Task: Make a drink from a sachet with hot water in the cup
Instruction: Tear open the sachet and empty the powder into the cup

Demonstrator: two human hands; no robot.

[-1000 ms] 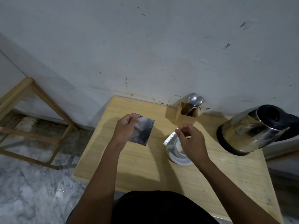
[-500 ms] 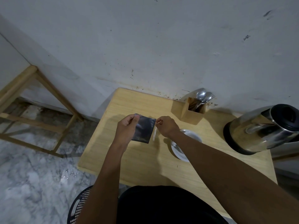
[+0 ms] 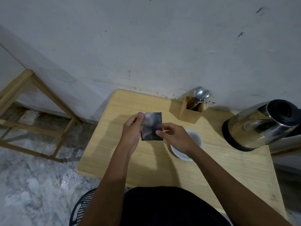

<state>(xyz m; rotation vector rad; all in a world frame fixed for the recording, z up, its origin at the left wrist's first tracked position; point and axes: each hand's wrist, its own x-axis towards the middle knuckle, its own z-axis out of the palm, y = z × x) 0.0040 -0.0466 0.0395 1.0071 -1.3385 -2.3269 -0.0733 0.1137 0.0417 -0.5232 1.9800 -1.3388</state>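
A silvery foil sachet [image 3: 151,126] is held upright above the wooden table [image 3: 114,144]. My left hand [image 3: 132,132] pinches its left edge. My right hand [image 3: 174,137] pinches its lower right edge, with a thin pale strip sticking out between the fingers. The white cup on its saucer [image 3: 196,141] sits on the table just right of my hands, partly hidden by my right wrist. A steel kettle [image 3: 257,126] with a black lid stands at the table's right end.
A wooden holder [image 3: 190,111] with spoons stands against the wall behind the cup. A wooden frame [image 3: 39,111] stands on the marble floor to the left. A black perforated basket [image 3: 81,207] sits by my left arm, below the table edge.
My right hand, holding a torn strip over the cup a second ago, has come left to the sachet and now grips its lower right edge. The left hand kept hold of the sachet.
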